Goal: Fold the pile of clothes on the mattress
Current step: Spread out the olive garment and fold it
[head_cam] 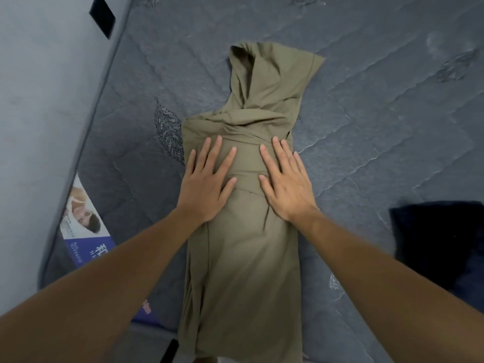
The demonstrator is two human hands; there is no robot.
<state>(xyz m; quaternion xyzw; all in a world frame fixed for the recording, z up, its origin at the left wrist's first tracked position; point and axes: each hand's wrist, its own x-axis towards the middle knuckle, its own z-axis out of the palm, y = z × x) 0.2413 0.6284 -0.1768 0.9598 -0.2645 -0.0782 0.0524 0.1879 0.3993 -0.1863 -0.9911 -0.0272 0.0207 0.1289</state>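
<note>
The fingers (213,150) of the left hand (207,187) are straight and spread, pressed flat on an olive-green garment (243,244). The fingers (281,153) of the right hand (285,187) are spread the same way, flat on the cloth just beside the left ones, with a narrow strip of fabric between the two thumbs. Neither hand grips or pinches anything. Both bare forearms reach in from the bottom corners. The garment lies lengthwise as a long narrow strip on the grey quilted mattress (379,113), its far end bunched and twisted into loose folds. A dark navy cloth (442,244) sits on the mattress at the right, apart from the garment. A printed label (83,221) shows on the mattress's left edge, next to the pale wall (39,100).
</note>
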